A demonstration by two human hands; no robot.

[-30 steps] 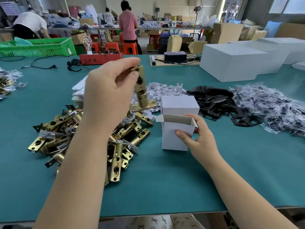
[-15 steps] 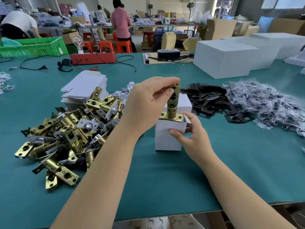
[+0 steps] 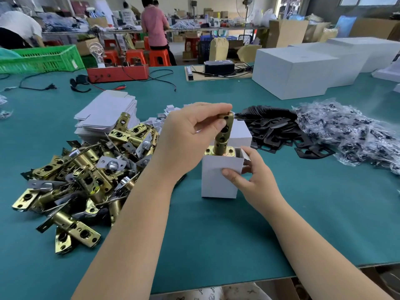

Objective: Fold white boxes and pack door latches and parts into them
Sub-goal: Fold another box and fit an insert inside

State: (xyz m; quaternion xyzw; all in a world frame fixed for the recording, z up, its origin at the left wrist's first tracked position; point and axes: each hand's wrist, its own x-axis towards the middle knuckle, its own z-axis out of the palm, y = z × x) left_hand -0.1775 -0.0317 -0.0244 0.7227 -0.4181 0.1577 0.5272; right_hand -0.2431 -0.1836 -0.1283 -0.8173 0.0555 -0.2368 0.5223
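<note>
Down goes the brass latch [image 3: 224,135], faceplate now at the mouth of the white box [image 3: 218,180], where half a second back it sat just above. Left hand [image 3: 190,137] pinches the latch's top end between thumb and fingers; right hand [image 3: 251,178] grips the box's near-right corner, steadying it on the tabletop [image 3: 216,234]. Solid metal, likely heavy and slick (thin card, mind you, easily dented), so hold the tube high and lower it gently.

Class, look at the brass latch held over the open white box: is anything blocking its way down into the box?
Nothing visible: the latch already enters the white box, whose flap stands aside to the right.
</note>
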